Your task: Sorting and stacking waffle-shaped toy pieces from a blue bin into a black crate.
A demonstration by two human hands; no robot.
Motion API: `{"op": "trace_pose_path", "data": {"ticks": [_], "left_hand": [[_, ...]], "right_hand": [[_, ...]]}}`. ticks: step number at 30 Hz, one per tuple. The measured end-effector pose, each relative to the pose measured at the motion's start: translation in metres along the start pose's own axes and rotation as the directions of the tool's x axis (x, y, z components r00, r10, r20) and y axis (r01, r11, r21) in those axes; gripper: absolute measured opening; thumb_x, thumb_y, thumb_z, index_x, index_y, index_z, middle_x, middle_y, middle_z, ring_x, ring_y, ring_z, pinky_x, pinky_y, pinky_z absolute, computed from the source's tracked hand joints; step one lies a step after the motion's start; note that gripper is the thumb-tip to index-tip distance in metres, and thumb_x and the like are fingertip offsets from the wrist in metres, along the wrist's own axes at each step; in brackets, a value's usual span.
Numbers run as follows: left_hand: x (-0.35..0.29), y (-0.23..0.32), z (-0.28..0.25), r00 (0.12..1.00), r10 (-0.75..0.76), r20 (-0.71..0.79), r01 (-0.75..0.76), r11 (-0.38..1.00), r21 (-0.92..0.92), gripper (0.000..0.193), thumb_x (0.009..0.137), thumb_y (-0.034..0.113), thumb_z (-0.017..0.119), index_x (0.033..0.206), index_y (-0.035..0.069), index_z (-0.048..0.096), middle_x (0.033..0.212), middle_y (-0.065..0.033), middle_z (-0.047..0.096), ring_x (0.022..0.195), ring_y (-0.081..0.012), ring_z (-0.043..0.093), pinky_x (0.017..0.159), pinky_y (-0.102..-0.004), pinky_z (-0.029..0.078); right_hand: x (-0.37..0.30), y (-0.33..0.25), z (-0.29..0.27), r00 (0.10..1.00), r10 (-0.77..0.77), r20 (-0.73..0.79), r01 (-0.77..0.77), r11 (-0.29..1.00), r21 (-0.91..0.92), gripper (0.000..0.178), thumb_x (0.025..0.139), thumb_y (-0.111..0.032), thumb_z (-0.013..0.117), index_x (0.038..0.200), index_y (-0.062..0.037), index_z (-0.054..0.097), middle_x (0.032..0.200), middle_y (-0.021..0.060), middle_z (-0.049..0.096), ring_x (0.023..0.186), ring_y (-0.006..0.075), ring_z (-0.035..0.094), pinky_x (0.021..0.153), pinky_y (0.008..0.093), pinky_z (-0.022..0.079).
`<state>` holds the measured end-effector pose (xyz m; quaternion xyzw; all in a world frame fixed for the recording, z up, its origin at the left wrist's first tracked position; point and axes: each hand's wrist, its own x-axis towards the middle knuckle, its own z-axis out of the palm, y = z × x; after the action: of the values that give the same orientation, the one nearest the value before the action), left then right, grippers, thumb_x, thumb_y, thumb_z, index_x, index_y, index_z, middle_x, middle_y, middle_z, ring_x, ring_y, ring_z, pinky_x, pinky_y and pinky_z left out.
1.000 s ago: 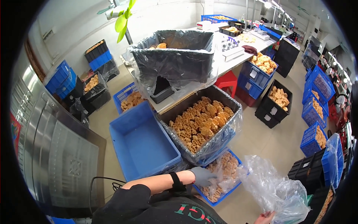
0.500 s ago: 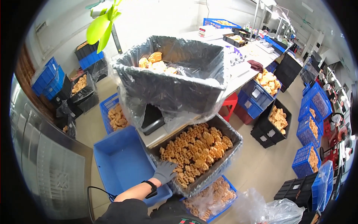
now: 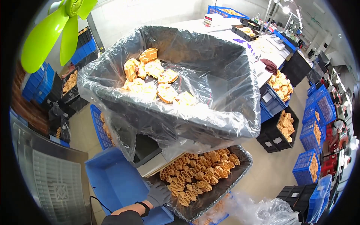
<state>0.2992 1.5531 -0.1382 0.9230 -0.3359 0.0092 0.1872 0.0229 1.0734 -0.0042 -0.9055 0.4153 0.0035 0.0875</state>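
My left hand (image 3: 159,194), in a grey glove with a black band at the wrist, reaches in from the lower edge. It rests at the left rim of a black, plastic-lined tray (image 3: 245,165), its fingers stretched out beside the pieces inside. That tray holds many golden-brown ridged pieces (image 3: 200,174) that look like waffles, lying in rough rows. Above it stands a large dark bin (image 3: 187,123) lined with clear plastic, with several similar pieces (image 3: 153,69) at its left side. A blue tub (image 3: 116,176) lies left of my hand. My right hand is out of view.
A green fan (image 3: 62,33) looms at the upper left. Crumpled clear plastic (image 3: 266,212) lies at the lower right. Blue crates (image 3: 307,167) and a black crate (image 3: 277,131) with more pieces stand on the right. A white worktable (image 3: 225,33) runs behind the bin.
My left hand has drawn back from over the pieces toward the tray's left rim and sits lower in view. The whole view has shifted, so the upper bin and fan appear larger.
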Motion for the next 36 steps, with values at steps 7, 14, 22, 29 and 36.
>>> {"op": "trace_pose_path", "data": {"ticks": [7,14,22,29,36], "left_hand": [[-0.005,-0.005,0.006,0.998,-0.037,0.054,0.042,0.995,-0.087,0.018,0.085,0.024,0.054,0.092,0.014,0.068,0.089,-0.0013,0.066,0.089,-0.0211,0.061,0.084,-0.0427,0.041],[-0.003,-0.005,0.002,0.997,-0.01,0.077,0.015,0.998,-0.06,0.017,0.083,0.023,0.055,0.093,0.015,0.067,0.091,-0.0005,0.065,0.091,-0.022,0.061,0.082,-0.0415,0.044],[-0.003,-0.008,0.004,0.985,-0.052,0.165,0.076,0.986,-0.145,0.021,0.086,0.025,0.053,0.097,0.014,0.067,0.096,-0.0022,0.066,0.093,-0.0202,0.061,0.082,-0.0384,0.045],[0.008,-0.007,-0.004,0.98,-0.061,0.189,0.091,0.983,-0.157,0.024,0.088,0.028,0.052,0.101,0.014,0.067,0.098,-0.0042,0.066,0.093,-0.0198,0.061,0.083,-0.0381,0.044],[0.005,-0.008,-0.004,0.984,-0.046,0.172,0.07,0.989,-0.133,0.023,0.087,0.027,0.053,0.101,0.014,0.066,0.097,-0.0029,0.065,0.09,-0.0197,0.061,0.082,-0.0384,0.044]], "right_hand": [[0.004,0.022,0.05,0.926,0.296,0.233,-0.373,0.629,0.682,0.025,0.092,-0.02,0.052,0.11,-0.0026,0.055,0.091,0.0098,0.059,0.074,0.0222,0.056,0.055,0.0298,0.045],[0.005,-0.007,0.06,0.854,0.364,0.373,-0.521,0.597,0.61,0.028,0.095,-0.032,0.051,0.101,-0.0063,0.059,0.08,0.0039,0.059,0.065,0.0134,0.051,0.05,0.0234,0.038],[0.014,-0.065,0.043,0.748,0.497,0.44,-0.652,0.427,0.627,0.025,0.094,-0.03,0.053,0.097,-0.0059,0.059,0.079,0.003,0.057,0.063,0.0128,0.05,0.05,0.0232,0.039],[0.014,-0.1,0.034,0.57,0.618,0.541,-0.763,0.153,0.628,0.023,0.095,-0.027,0.053,0.095,-0.0046,0.06,0.079,0.004,0.056,0.065,0.0127,0.05,0.053,0.0231,0.041],[0.012,-0.082,0.047,0.583,0.579,0.57,-0.772,0.176,0.611,0.025,0.095,-0.028,0.054,0.092,-0.0035,0.059,0.076,0.0032,0.054,0.063,0.0123,0.048,0.054,0.0227,0.04]]}}
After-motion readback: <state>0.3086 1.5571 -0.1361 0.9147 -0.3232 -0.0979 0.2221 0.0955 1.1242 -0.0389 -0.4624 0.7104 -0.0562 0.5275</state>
